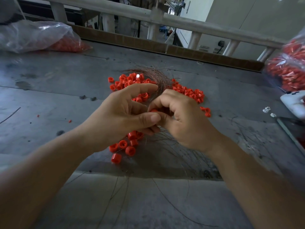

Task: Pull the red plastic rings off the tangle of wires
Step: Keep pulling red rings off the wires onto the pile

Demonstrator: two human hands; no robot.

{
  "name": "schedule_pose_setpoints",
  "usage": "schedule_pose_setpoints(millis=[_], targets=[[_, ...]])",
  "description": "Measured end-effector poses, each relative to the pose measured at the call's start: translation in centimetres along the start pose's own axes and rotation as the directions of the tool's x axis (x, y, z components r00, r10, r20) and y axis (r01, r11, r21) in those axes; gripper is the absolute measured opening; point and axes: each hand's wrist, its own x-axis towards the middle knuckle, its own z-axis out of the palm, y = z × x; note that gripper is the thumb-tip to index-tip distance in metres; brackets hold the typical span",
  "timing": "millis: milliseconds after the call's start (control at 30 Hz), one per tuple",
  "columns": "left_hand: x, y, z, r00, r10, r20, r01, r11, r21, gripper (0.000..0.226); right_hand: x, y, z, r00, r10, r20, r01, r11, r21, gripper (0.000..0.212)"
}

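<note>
A tangle of thin copper-coloured wires (pixel 155 76) curves across the grey table (pixel 49 83) and runs down between my hands, fanning out over the near edge. Red plastic rings (pixel 128 81) lie heaped around it, with more rings (pixel 130 150) strung below my hands. My left hand (pixel 122 116) grips the wire bundle, thumb and fingers curled round it. My right hand (pixel 183 119) pinches one red ring (pixel 154 110) at the fingertips, right against my left thumb. What the palms cover is hidden.
A clear plastic bag of red rings (pixel 54 40) lies at the back left, another bag (pixel 288 66) at the right edge. A white device (pixel 293 103) and small white bits (pixel 266 109) sit at the right. A wooden railing (pixel 165 19) runs behind the table.
</note>
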Motion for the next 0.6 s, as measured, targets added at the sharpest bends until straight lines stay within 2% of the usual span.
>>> schedule_pose_setpoints(millis=[233, 300, 400, 500, 600], targets=[[-0.31, 0.12, 0.17, 0.999, 0.046, 0.027, -0.045, 0.998, -0.037, 0.065, -0.27, -0.44, 0.42, 0.999, 0.006, -0.032, -0.005, 0.999, 0.042, 0.004], [-0.28, 0.19, 0.12, 1.0, 0.028, 0.004, -0.027, 0.998, -0.05, 0.066, -0.19, -0.37, 0.29, 0.999, 0.035, -0.015, -0.034, 0.996, 0.086, 0.014], [-0.19, 0.29, -0.15, 1.0, -0.028, 0.01, 0.029, 0.997, -0.071, 0.063, -0.17, -0.31, 0.36, 0.999, 0.051, -0.007, -0.05, 0.99, 0.134, 0.008], [-0.07, 0.45, -0.55, 0.996, -0.09, 0.017, 0.092, 0.987, -0.128, 0.056, -0.26, -0.51, 0.41, 0.997, 0.076, -0.033, -0.065, 0.963, 0.261, 0.012], [0.0, 0.73, -0.64, 0.994, -0.1, 0.035, 0.105, 0.972, -0.211, 0.042, -0.16, -0.41, 0.15, 0.986, 0.165, 0.023, -0.157, 0.878, 0.452, 0.032]])
